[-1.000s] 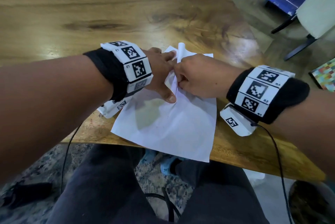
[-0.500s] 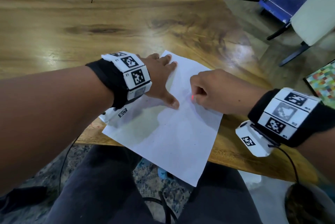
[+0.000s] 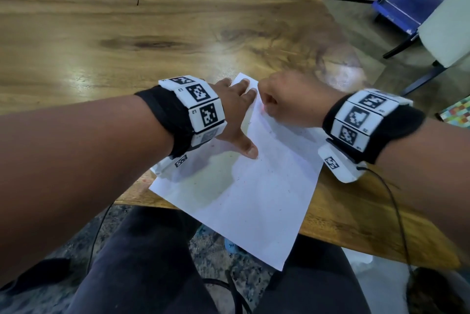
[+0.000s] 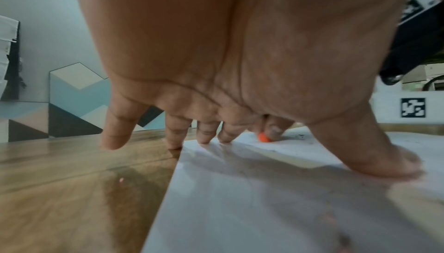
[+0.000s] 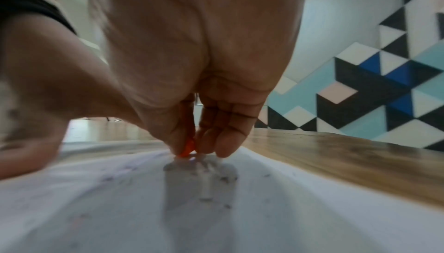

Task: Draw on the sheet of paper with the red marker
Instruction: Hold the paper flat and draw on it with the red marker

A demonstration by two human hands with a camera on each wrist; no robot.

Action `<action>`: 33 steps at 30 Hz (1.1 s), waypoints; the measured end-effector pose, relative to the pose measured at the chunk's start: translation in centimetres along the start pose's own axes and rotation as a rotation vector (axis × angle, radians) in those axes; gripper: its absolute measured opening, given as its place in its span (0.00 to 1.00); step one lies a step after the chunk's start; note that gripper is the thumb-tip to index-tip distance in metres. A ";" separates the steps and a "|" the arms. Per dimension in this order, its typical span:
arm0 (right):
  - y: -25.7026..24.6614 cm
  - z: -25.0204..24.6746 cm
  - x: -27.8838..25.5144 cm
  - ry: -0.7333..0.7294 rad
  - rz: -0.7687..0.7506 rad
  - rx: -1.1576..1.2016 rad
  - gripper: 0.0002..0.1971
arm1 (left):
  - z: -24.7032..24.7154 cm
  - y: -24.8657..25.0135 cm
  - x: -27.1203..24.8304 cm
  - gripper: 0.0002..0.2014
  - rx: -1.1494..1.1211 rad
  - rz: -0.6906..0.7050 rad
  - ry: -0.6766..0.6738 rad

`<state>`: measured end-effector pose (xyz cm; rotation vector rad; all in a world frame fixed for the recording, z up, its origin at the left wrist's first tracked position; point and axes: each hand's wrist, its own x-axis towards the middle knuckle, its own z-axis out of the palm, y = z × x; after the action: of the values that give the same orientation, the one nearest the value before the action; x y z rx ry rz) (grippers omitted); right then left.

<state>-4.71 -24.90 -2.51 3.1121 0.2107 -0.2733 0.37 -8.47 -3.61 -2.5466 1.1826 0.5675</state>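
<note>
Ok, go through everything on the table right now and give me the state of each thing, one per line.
sheet of paper: flat on the table, near corner hanging past the edge.
red marker: pinched in the right hand, tip down at the paper.
left hand: spread, fingers and thumb pressing the paper down.
right hand: curled round the marker, near the paper's far end.
table: wooden, bearing the paper.

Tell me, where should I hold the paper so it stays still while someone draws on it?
Press flat from above on its left part, as the left hand does: the sheet of paper lies flat, its near corner overhanging the table, away from the red marker.
</note>
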 end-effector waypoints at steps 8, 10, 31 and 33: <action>0.4 0.0 -1.4 -0.065 -0.046 0.012 0.09 | -0.4 0.2 0.0 0.69 0.034 0.045 -0.051; 0.8 -0.3 0.7 -0.032 0.032 0.038 0.09 | -0.4 0.2 0.1 0.69 0.049 0.046 -0.046; 2.3 -0.1 -2.3 0.004 0.064 0.140 0.04 | -2.9 1.4 -0.1 0.52 0.213 0.067 -0.068; 2.4 -0.1 -2.1 0.006 0.063 0.108 0.04 | -2.2 1.7 -0.4 0.55 0.157 0.053 -0.042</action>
<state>-6.40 -27.54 -2.04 3.2196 0.1003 -0.2842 -0.63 -10.20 -1.60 -2.3671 1.2323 0.5161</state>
